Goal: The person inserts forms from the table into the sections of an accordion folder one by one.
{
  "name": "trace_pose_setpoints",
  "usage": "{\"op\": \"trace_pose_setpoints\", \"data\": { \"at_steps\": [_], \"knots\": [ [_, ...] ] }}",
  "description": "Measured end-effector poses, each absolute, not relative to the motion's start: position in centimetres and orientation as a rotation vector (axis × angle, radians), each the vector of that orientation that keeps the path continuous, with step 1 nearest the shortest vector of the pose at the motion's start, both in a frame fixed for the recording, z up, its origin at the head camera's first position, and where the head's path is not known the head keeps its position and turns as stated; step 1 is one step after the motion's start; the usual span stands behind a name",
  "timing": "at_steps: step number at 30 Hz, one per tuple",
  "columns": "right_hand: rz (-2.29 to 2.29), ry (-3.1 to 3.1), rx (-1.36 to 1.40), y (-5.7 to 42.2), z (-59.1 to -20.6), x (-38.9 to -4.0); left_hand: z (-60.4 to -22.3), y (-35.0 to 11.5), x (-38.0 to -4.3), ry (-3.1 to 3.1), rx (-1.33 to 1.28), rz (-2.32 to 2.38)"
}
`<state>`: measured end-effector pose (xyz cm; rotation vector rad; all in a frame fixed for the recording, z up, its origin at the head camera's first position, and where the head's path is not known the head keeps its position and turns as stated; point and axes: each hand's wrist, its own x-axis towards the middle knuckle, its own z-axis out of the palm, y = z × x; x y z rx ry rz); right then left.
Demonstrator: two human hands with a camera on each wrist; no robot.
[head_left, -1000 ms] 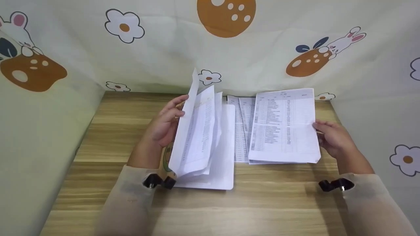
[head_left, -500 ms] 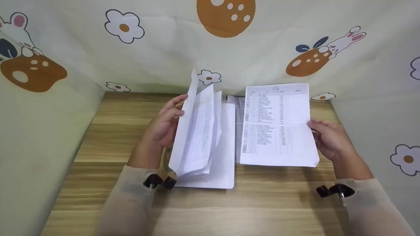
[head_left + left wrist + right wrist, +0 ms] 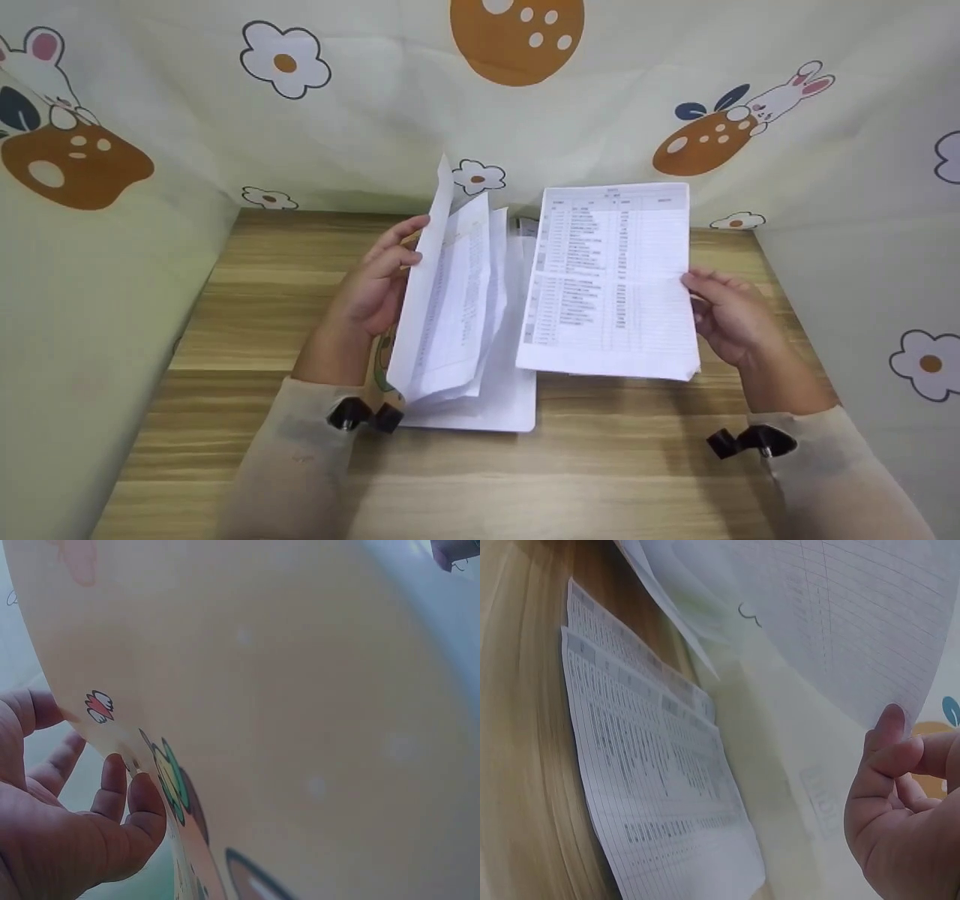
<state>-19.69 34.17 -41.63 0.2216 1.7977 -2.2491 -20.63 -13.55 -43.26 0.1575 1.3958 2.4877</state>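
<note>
A folder with a white inside stands half open on the table, its left cover (image 3: pixel 421 307) tilted up. My left hand (image 3: pixel 371 289) holds that cover by its outer edge. In the left wrist view the cover's tan outside (image 3: pixel 285 727) carries cartoon prints. Several loose papers (image 3: pixel 465 300) lean inside the folder. My right hand (image 3: pixel 731 319) pinches a printed sheet (image 3: pixel 600 292) at its right edge, raised off the table beside the folder. Its lower left corner overlaps the folder's right side. Other printed sheets (image 3: pixel 660 765) lie on the table, mostly hidden below it in the head view.
The wood-grain table (image 3: pixel 585 465) meets a pale curtain (image 3: pixel 360 135) with bunny and flower prints at the back and both sides. Black clips (image 3: pixel 364 414) sit on both sleeves near the wrists.
My right hand has lifted the printed sheet off the others and moved it left, toward the folder. My left hand and the folder cover stay almost still.
</note>
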Motion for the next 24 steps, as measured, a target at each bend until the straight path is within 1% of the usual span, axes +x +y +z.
{"op": "trace_pose_setpoints", "data": {
  "at_steps": [12, 24],
  "knots": [
    [-2.158, 1.845, 0.234, 31.5, -41.6, -19.5, -43.3, -13.5, -20.7, 1.380, 0.169, 2.508],
    [-2.118, 1.838, 0.167, 29.8, -41.5, -19.0, -43.4, -13.6, -20.7, 1.391, 0.152, 2.504]
  ]
}}
